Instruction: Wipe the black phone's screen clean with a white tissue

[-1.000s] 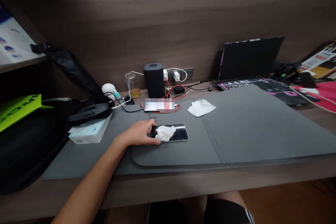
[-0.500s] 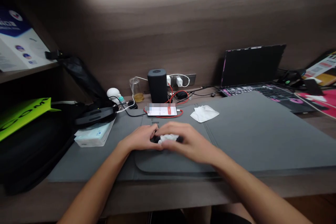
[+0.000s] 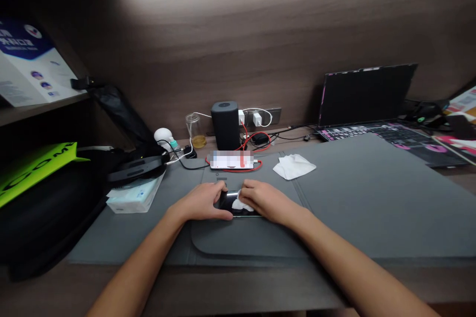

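Note:
A black phone (image 3: 227,201) lies face up on the grey desk mat (image 3: 353,198). My left hand (image 3: 203,202) grips its left end, fingers curled over the edge. My right hand (image 3: 262,200) presses a crumpled white tissue (image 3: 240,203) onto the screen, fingers closed on it. Most of the phone is hidden under the two hands.
A second white tissue (image 3: 293,166) lies on the mat behind. A lit phone (image 3: 232,161) on a red cable, a dark speaker (image 3: 225,125), a glass (image 3: 193,130), a tissue pack (image 3: 134,195), a black bag (image 3: 44,208) at left and an open laptop (image 3: 372,104) at right surround the mat.
My right hand came in from the right and closed on the tissue lying on the phone. My left hand stays on the phone's left end.

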Tool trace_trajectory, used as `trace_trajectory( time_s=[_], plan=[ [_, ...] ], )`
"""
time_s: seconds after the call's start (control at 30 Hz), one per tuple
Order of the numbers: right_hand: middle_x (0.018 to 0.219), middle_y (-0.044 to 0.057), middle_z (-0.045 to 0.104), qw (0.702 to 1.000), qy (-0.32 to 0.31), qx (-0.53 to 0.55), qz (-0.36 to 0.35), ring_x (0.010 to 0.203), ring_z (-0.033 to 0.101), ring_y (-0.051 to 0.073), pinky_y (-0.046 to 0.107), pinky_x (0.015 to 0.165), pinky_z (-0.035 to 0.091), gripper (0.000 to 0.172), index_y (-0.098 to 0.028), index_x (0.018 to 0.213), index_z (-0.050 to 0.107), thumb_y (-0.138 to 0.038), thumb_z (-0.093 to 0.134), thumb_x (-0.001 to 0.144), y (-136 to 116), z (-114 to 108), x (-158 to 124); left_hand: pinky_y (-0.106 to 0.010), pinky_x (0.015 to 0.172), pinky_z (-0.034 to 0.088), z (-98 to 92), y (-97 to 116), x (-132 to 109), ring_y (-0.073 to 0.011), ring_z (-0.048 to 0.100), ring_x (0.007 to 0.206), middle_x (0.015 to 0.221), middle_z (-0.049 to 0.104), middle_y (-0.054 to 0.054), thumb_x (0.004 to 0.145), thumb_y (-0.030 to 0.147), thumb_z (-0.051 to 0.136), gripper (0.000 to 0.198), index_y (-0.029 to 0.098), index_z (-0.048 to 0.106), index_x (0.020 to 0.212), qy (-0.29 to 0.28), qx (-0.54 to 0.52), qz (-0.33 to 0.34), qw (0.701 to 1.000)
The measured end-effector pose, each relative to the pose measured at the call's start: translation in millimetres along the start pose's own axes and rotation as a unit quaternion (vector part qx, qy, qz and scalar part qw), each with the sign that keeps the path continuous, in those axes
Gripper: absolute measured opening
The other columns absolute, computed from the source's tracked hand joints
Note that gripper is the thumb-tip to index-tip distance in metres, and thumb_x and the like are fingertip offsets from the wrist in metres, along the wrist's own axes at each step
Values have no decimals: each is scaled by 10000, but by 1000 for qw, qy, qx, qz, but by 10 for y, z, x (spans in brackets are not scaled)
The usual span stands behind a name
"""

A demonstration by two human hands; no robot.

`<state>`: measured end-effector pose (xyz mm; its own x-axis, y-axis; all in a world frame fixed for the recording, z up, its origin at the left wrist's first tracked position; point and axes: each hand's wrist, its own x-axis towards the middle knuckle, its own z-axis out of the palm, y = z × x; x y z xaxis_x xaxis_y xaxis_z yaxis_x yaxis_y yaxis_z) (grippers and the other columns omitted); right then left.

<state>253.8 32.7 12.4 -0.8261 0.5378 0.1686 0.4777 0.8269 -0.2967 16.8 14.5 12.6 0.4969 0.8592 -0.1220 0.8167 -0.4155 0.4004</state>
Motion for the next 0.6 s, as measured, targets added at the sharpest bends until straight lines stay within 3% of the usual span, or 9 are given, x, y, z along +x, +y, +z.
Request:
trace_trajectory(
  time_s=[0.2,0.37,0.6],
  plan=[
    [1017,93,655,996,-23,51,-65,970,603,220,320,844,463,188,-176,1082,702,-257,567,979,-40,-19,-3,-274,597,317,-7,15,-10,-201,567,721,819,598,-7,697,673,713,561,214,529,960,-3,0,-8,1000],
    [1005,76,645,995,-41,89,-18,942,617,210,319,828,473,134,-185,1011,708,-174,593,941,198,-213,-161,-273,617,331,-11,-2,-7,-213,580,766,835,595,-3,668,673,739,619,222,548,1046,-9,-3,-8,1000],
    [1012,112,631,996,16,87,-30,940,598,217,338,852,472,214,-158,1032,702,-216,499,999,79,7,-58,-269,620,332,-5,-6,-5,-210,575,750,829,591,0,667,702,724,639,221,554,1051,-9,-3,-4,1000]
  ],
)
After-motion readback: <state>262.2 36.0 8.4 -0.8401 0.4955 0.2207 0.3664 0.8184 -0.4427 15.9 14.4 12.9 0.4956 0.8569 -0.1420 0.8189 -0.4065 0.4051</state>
